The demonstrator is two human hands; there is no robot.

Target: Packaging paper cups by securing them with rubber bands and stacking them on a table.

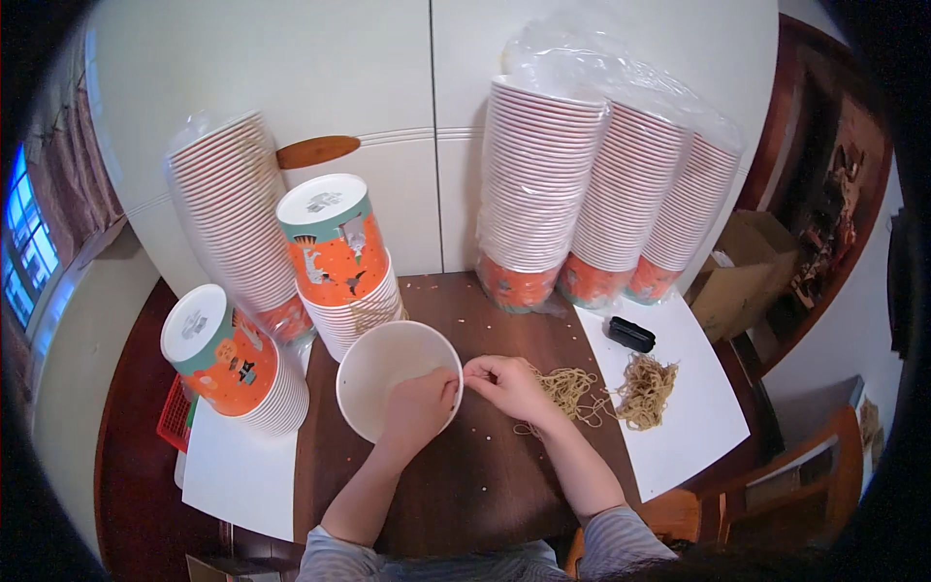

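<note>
Brown-topped desk (456, 495), paper bucket (369, 373) mid-frame.
Your left hand (422, 404) curls inside its rim (442, 339), right hand (510, 386) outside; I can't tell what either grip holds.

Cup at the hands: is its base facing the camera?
No, the cup shows its open mouth and white inside, with the left hand over it.

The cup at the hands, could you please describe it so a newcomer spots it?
At the table, find the left hand reaching into the cup and the right hand at its rim. Unlike the upside-down stacks beside it, it shows its white inside.
</note>
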